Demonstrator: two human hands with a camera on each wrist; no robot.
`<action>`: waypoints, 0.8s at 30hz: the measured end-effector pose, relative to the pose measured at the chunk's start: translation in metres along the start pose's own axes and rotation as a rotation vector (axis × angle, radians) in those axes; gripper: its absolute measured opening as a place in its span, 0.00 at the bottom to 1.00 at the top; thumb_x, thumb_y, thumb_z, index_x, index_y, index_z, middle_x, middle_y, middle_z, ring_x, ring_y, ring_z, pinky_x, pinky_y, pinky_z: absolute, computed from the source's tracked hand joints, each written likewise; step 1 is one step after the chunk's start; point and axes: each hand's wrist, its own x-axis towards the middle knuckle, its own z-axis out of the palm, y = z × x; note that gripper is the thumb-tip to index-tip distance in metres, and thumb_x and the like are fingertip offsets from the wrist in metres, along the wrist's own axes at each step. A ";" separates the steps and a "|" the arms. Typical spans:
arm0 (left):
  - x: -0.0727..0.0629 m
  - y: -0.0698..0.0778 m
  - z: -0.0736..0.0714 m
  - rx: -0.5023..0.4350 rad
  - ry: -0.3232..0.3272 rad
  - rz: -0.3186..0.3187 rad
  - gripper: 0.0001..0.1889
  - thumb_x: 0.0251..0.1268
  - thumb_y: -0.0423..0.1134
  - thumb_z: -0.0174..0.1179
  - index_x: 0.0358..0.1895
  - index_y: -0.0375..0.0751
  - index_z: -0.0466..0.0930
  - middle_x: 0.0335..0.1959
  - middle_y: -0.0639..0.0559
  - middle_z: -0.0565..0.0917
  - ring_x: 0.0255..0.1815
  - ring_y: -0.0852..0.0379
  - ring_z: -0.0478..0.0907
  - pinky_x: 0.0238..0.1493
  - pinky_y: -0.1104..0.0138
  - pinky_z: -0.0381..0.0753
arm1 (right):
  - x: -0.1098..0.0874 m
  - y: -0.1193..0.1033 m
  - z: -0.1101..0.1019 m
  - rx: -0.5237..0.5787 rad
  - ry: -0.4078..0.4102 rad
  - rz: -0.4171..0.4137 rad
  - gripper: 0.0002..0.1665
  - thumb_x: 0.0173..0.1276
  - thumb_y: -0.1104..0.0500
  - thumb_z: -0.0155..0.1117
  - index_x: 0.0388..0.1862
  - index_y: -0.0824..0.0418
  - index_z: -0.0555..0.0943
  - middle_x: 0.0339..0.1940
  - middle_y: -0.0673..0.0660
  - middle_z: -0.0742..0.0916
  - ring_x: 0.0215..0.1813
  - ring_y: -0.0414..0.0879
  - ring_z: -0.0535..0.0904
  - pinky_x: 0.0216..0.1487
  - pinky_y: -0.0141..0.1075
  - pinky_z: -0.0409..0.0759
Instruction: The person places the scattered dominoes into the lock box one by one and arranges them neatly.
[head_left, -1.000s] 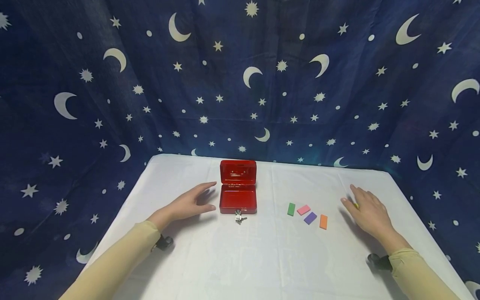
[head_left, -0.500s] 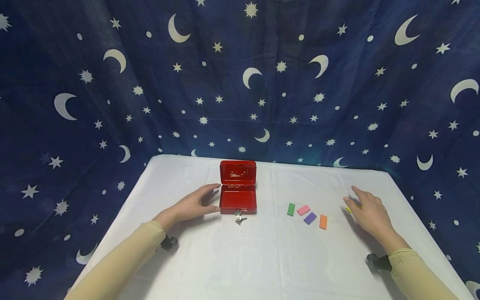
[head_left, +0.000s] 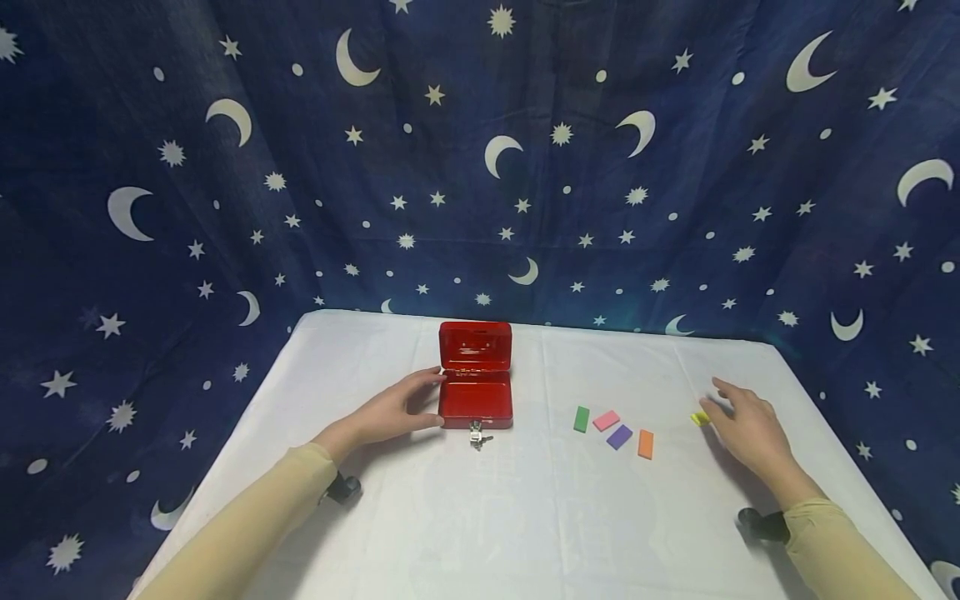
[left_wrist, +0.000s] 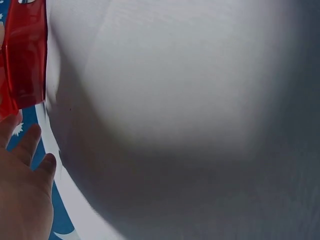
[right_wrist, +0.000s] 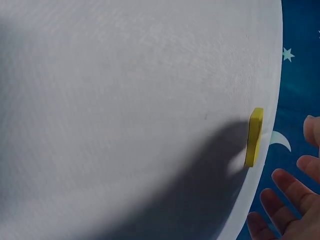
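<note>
A red metal box [head_left: 476, 398] stands on the white-covered table with its lid raised and a small padlock [head_left: 476, 432] with keys hanging at its front. Along the box's left side is my left hand [head_left: 386, 410], thumb and fingers spread, their tips at its edge; I cannot tell whether they touch. In the left wrist view some fingertips [left_wrist: 32, 135] appear below the box's red wall [left_wrist: 27, 55]. My right hand [head_left: 752, 435] hovers beside a yellow block [head_left: 700, 418], partly covering it in the head view. The right wrist view has that block [right_wrist: 254, 137] apart from the spread fingers [right_wrist: 287, 187].
Between the box and my right hand lie a green block [head_left: 581, 419], a pink block [head_left: 606, 420], a purple block [head_left: 619, 437] and an orange block [head_left: 646, 444]. A dark blue curtain [head_left: 450, 167] with moons and stars hangs behind the table [head_left: 487, 533].
My left hand has moved right, up to the box's left side. My right hand has shifted slightly right and nearer, so more of the yellow block shows. The box and other blocks stay put.
</note>
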 end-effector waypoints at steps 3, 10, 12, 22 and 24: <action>0.001 0.000 0.001 0.001 -0.007 -0.007 0.41 0.59 0.62 0.71 0.76 0.61 0.66 0.81 0.62 0.60 0.81 0.56 0.54 0.77 0.47 0.57 | -0.001 0.002 -0.001 0.012 0.006 -0.002 0.41 0.82 0.41 0.46 0.76 0.72 0.61 0.66 0.79 0.72 0.65 0.81 0.62 0.60 0.75 0.61; 0.001 -0.004 0.004 0.008 0.003 0.001 0.37 0.59 0.61 0.71 0.73 0.63 0.70 0.80 0.63 0.60 0.81 0.55 0.54 0.77 0.46 0.58 | -0.001 0.004 -0.002 0.027 -0.004 0.033 0.40 0.82 0.42 0.48 0.77 0.72 0.61 0.66 0.80 0.71 0.64 0.80 0.62 0.59 0.74 0.63; 0.002 -0.005 0.004 0.013 0.010 -0.003 0.37 0.59 0.62 0.71 0.72 0.63 0.71 0.80 0.63 0.60 0.81 0.55 0.54 0.77 0.46 0.58 | 0.000 0.005 -0.003 0.029 -0.007 0.040 0.40 0.82 0.43 0.48 0.77 0.72 0.61 0.66 0.80 0.71 0.64 0.80 0.62 0.59 0.74 0.63; 0.003 -0.004 0.005 -0.037 -0.007 0.000 0.31 0.61 0.57 0.72 0.68 0.62 0.74 0.80 0.68 0.60 0.78 0.60 0.60 0.77 0.48 0.59 | 0.002 0.010 -0.005 0.026 -0.009 0.058 0.37 0.81 0.50 0.53 0.77 0.72 0.61 0.66 0.79 0.71 0.63 0.79 0.64 0.58 0.73 0.65; 0.003 -0.003 0.005 -0.042 -0.002 -0.001 0.31 0.61 0.57 0.72 0.67 0.62 0.75 0.79 0.68 0.60 0.78 0.60 0.61 0.77 0.48 0.59 | 0.003 0.011 -0.005 0.029 -0.012 0.071 0.36 0.80 0.52 0.54 0.77 0.71 0.61 0.66 0.79 0.71 0.64 0.79 0.64 0.58 0.73 0.65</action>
